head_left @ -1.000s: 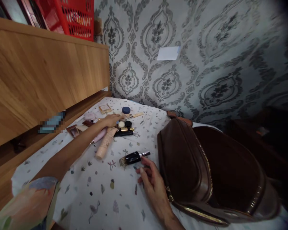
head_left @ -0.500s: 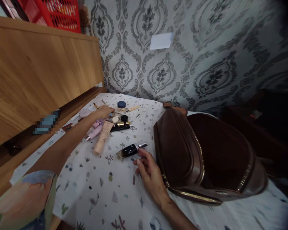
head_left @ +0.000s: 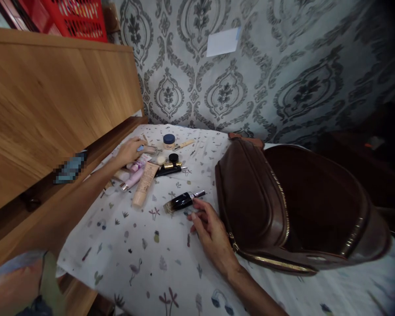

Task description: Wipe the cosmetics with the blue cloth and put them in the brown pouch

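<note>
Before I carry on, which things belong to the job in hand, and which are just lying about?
Likely being worked with:
black bottle, by the right hand
beige tube and lilac tube, near the left hand
brown bag

Probably just lying about:
red basket
white wall card

Red basket point(head_left: 82, 19) on wooden cabinet point(head_left: 59, 96); patterned wallpaper point(head_left: 200, 98).

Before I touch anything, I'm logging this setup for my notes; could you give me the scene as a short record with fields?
Left hand: at the clustered cosmetics; grip unclear
Right hand: fingers loosely curled beside the black bottle; contact unclear
Bottle position: lying on its side
Peach tube: lying left of the bottle
Blue-lidded jar: upright, toward the wall
Brown bag: right of the bottle
Surface: white printed cloth
</note>
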The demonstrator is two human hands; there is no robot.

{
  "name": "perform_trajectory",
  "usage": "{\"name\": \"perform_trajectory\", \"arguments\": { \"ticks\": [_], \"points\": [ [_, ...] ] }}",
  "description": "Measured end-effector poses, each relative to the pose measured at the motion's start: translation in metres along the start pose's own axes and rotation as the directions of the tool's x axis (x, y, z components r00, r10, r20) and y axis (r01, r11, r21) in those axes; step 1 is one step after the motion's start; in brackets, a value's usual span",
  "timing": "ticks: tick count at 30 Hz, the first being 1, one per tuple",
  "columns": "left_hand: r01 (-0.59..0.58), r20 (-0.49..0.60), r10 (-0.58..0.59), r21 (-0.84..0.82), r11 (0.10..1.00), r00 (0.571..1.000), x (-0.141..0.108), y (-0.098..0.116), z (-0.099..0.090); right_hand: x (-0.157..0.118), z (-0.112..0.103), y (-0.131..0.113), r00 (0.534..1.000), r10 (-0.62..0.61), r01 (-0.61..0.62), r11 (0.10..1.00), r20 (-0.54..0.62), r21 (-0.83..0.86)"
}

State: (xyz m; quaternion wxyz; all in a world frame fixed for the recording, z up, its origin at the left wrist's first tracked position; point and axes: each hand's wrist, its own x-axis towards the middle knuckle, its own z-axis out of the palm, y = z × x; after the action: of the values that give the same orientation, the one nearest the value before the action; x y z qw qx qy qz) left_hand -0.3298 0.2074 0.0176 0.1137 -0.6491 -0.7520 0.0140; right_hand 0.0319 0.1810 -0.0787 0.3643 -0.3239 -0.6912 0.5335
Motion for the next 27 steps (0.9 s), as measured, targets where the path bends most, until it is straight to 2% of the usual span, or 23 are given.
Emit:
{"name": "perform_trajectory", "arguments": {
  "ticks": [2,5,7,12,16,18,21,23,24,25,27],
  "points": [
    [-0.121,0.008,0.122,-0.069,0.99,0.992,-0.027,0.023,0.001,0.0,0.0,0.0,1.0,0.004,-0.004,1.0,0.013,-0.001],
    [-0.288,0.087,0.297,-0.106,0.952,0.951,-0.061,0.049,0.002,0.0,-0.001,0.0,1.0,0.015,-0.015,1.0,0.019,0.002],
    [-0.261,0.117,0.267,-0.063,0.963,0.957,-0.072,0.052,-0.001,0.0,-0.002,0.001,1.0,0.017,-0.017,1.0,0.021,-0.004],
    [-0.22,0.185,0.2,0.092,0.971,0.962,-0.058,0.029,-0.009,-0.001,-0.001,0.002,1.0,0.006,-0.006,1.0,0.013,-0.009],
    [-0.128,0.131,0.107,0.163,0.978,0.986,-0.046,0.021,-0.006,-0.001,0.0,0.001,1.0,0.009,-0.009,1.0,0.02,-0.007],
    [-0.122,0.104,0.107,0.153,0.981,0.989,-0.045,0.03,-0.002,0.0,0.0,0.001,1.0,0.008,-0.008,1.0,0.018,-0.007],
    [-0.165,0.07,0.158,0.113,0.98,0.985,-0.047,0.059,0.007,0.0,0.0,0.001,1.0,0.004,-0.004,1.0,0.024,-0.004],
    [-0.242,0.053,0.239,0.063,0.968,0.97,-0.045,0.081,0.014,0.0,0.0,0.003,1.0,0.002,-0.002,1.0,0.011,0.001],
    [-0.323,0.043,0.323,0.008,0.946,0.945,-0.043,0.09,0.018,0.0,0.0,0.004,1.0,-0.001,0.001,1.0,0.001,0.003],
    [-0.344,0.048,0.343,0.0,0.939,0.938,-0.04,0.097,0.021,0.001,0.0,0.005,1.0,-0.004,0.004,1.0,-0.008,0.003],
    [-0.311,0.048,0.311,0.005,0.95,0.949,-0.033,0.104,0.025,0.001,0.0,0.006,1.0,-0.007,0.007,1.0,-0.012,-0.008]
  ]
}}
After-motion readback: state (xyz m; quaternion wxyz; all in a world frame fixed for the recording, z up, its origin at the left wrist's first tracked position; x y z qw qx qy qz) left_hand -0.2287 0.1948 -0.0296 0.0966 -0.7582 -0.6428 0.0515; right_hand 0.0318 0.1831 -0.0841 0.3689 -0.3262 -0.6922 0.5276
